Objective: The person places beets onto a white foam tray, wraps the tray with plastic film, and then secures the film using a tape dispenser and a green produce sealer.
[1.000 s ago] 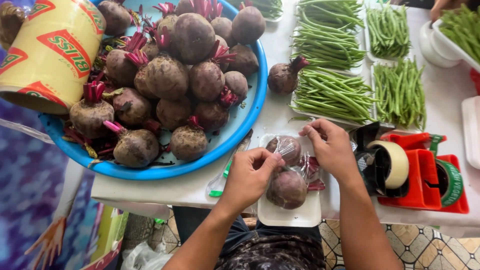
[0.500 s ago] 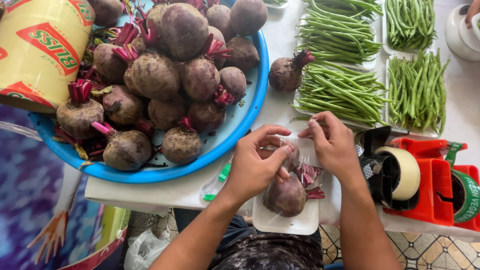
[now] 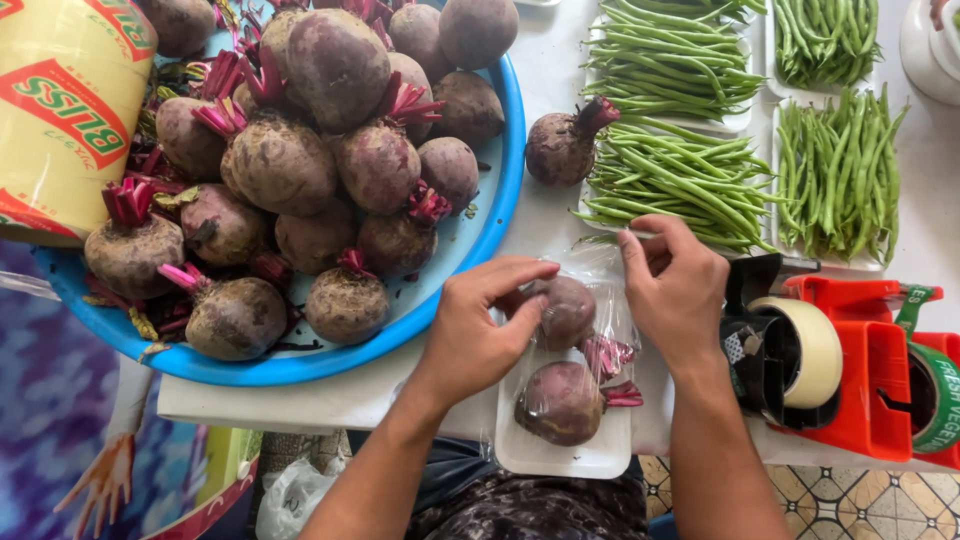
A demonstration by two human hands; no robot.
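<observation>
The white tray (image 3: 560, 455) sits at the near edge of the white table (image 3: 330, 400) and overhangs it slightly, and everything else is placed from it. Two beetroots lie on the tray under clear plastic film (image 3: 600, 270): the near beetroot (image 3: 560, 402) toward the person, the far beetroot (image 3: 566, 311) just beyond it, their red stalk stubs pointing to the tray's right side.

The left hand (image 3: 475, 335) rests over the tray's left far corner. Its fingers are curled partway, thumb and forefinger reaching across the top of the far beetroot and pressing the film against it. The right hand (image 3: 675, 295) is above the tray's right far corner, fingers bent inward, with thumb and forefinger pinching the edge of the film and holding it taut above the far beetroot.

To the left of the tray and beyond it stands a big blue basin (image 3: 480, 240) heaped with loose beetroots. A yellow roll (image 3: 65, 110) of wrap lies at the basin's far left side. One single beetroot (image 3: 560, 148) lies on the table straight beyond the tray, just beside trays of green beans (image 3: 690, 175). Right of the tray, close to the right wrist, stands a red tape dispenser (image 3: 860, 350) holding a pale tape roll (image 3: 815, 345).
</observation>
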